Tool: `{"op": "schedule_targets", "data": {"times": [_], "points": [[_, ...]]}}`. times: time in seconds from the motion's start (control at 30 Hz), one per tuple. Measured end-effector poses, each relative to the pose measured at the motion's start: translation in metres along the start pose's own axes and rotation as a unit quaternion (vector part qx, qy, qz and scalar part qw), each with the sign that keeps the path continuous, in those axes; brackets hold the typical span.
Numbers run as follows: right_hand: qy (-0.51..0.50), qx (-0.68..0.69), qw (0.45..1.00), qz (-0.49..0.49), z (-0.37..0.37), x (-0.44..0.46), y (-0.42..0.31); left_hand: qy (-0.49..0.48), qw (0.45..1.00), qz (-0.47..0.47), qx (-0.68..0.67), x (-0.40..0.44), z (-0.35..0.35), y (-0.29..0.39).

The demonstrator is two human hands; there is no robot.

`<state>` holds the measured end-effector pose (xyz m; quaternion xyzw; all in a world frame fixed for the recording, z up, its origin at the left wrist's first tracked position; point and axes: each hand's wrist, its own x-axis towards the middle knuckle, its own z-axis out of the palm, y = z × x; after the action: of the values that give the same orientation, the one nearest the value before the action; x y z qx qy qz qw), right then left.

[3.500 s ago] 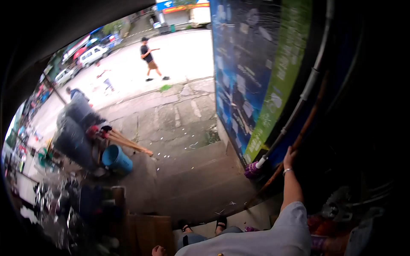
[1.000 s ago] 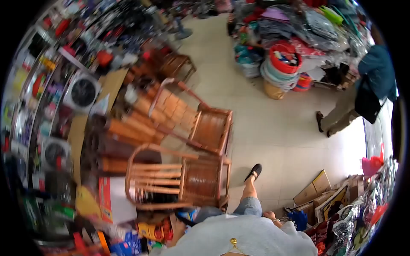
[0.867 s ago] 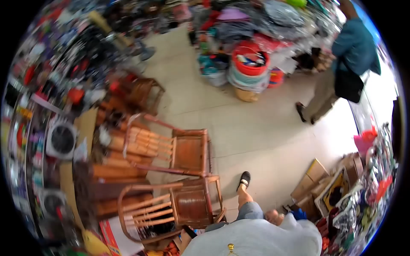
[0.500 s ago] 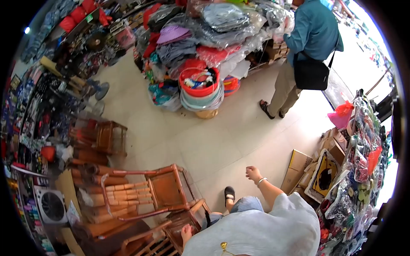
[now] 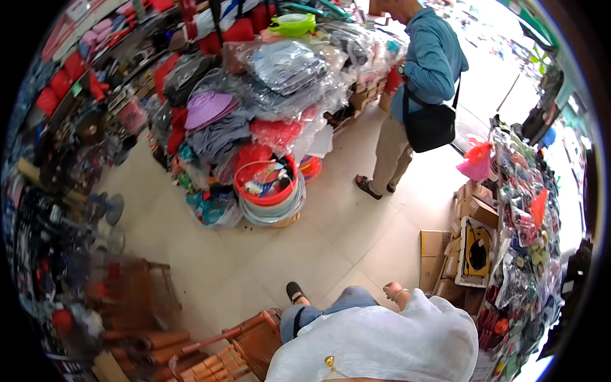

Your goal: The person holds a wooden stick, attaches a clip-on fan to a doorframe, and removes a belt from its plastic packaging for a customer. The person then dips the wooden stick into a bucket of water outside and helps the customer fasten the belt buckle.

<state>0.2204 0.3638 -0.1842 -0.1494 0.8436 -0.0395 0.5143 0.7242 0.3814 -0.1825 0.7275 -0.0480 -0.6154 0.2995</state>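
Note:
My right hand (image 5: 393, 291), with a bracelet at the wrist, hangs in the air beside my body, over the tiled floor. Its fingers are loosely bent and a little apart; nothing shows in them. The nearest things to it are an upright flattened cardboard piece (image 5: 434, 243) and a black-and-yellow item in a white frame (image 5: 476, 251). My left hand is out of view. A bamboo chair (image 5: 258, 347) stands to the left of my legs.
A person in a blue shirt (image 5: 429, 57) with a black shoulder bag (image 5: 431, 129) stands ahead. Bagged clothes (image 5: 286, 70) are piled high, with a red bucket (image 5: 267, 191) in front. Packaged footwear (image 5: 519, 235) hangs at right. Bare floor (image 5: 254, 267) lies between.
My view has shifted forward and right, bringing the pile and bucket closer. My right hand has drawn back towards my body. My left hand has left the view, and a foot has stepped forward.

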Motion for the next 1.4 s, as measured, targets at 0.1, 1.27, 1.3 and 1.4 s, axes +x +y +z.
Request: {"op": "schedule_targets", "data": {"times": [0.1,1.27,1.3,1.4], "points": [[0.028,0.061,0.997,0.038,0.011,0.008,-0.029,-0.009,1.000,-0.011,0.008,0.047,0.002,0.081],[0.092,0.390,0.915,0.043,-0.142,0.099,-0.265,-0.165,0.879,-0.035,0.446,0.250,0.475,0.383],[0.078,0.376,0.922,0.048,-0.132,0.101,-0.270,-0.169,0.877,-0.036,0.449,0.259,0.483,0.389],[0.047,0.342,0.937,0.045,-0.115,0.095,-0.284,-0.198,0.849,-0.020,0.490,0.274,0.508,0.426]]}}
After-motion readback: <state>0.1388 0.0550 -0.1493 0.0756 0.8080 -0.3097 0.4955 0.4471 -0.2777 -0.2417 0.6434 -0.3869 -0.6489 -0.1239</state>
